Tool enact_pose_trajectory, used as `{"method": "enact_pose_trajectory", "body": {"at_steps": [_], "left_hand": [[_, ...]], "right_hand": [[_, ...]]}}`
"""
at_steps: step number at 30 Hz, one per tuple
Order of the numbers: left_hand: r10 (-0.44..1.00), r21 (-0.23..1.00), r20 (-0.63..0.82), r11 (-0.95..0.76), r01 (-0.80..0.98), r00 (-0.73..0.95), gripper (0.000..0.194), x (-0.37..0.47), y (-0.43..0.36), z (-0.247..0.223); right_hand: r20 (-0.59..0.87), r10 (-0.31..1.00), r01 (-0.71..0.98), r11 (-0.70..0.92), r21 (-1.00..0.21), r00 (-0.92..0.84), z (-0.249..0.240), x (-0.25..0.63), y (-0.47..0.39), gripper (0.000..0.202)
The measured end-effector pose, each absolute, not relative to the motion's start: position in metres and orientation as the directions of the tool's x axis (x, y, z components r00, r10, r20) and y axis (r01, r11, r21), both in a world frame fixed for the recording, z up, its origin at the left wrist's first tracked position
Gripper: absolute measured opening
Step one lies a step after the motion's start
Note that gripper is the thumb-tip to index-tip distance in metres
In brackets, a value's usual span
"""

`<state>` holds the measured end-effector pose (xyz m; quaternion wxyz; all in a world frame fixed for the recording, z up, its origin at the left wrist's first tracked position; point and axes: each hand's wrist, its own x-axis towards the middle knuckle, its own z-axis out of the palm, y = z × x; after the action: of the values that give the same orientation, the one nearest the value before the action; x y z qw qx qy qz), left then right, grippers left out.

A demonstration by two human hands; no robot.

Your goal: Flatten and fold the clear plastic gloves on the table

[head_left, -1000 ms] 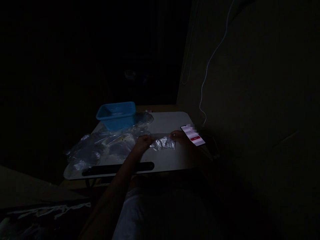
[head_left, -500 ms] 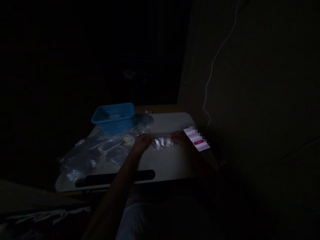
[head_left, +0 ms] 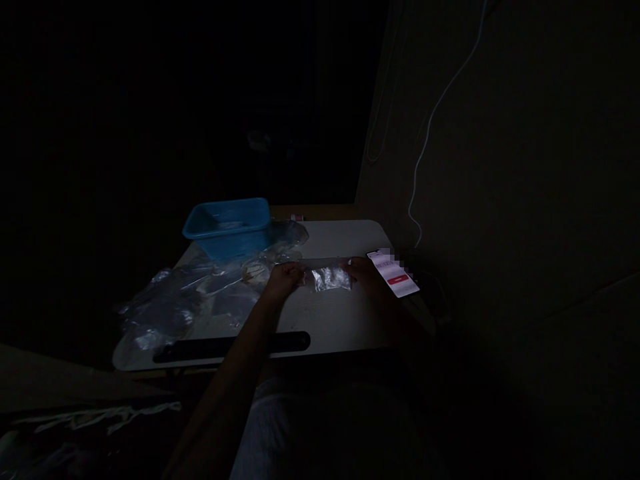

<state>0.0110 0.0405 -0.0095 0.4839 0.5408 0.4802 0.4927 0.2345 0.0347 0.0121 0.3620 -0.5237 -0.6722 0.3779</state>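
Although the light is poor, the bag [head_left: 331,279] can be placed: it is drawn out flat between both hands, over the middle of the table [head_left: 345,323]. The left hand [head_left: 284,277] grips its left end with curled fingers; the right hand [head_left: 359,268] pinches the right end. As judged from its present state, the spreading of this bag is largely done, its upper part smooth and see-through, its lower part creased and shiny. It has not been released or set down. Whether it is sealed or holds anything appears impossible to confirm in this dimness.

Left of the hands, loose plastic [head_left: 163,307] lies in a crumpled spread, apparently several pieces, none in either hand. It reaches close to the left hand and lies against the front of the basin [head_left: 233,245], thereby crowding that side. Something pale sits inside the basin; its nature cannot be told.

Along the near edge runs a black strip [head_left: 291,341], crossed by the left forearm. Just beside the right hand is a lit phone [head_left: 399,280], close enough to limit room on that side. Beyond the far edge is a small item [head_left: 297,217], unidentified. A white cable [head_left: 429,130] hangs at the right wall, apart from the work.
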Motion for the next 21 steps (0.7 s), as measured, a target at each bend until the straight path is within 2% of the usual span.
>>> {"method": "enact_pose_trajectory", "body": {"at_steps": [8,14,21], "left_hand": [[0.995,0.994,0.075,-0.080,0.079,0.062,0.026,0.009,0.044,-0.013],[0.992,0.990,0.104,-0.110,0.084,0.067,0.028,0.008,0.041,-0.010],[0.993,0.986,0.108,-0.112,0.122,0.041,0.026,0.007,0.043,-0.012]], "right_hand": [[0.123,0.970,0.375,0.197,-0.906,-0.212,0.012,0.237,0.029,0.020],[0.125,0.961,0.294,0.197,-0.935,-0.247,0.003,0.240,0.036,0.029],[0.162,0.966,0.226,0.207,-0.952,-0.204,0.001,0.240,0.037,0.033]]}}
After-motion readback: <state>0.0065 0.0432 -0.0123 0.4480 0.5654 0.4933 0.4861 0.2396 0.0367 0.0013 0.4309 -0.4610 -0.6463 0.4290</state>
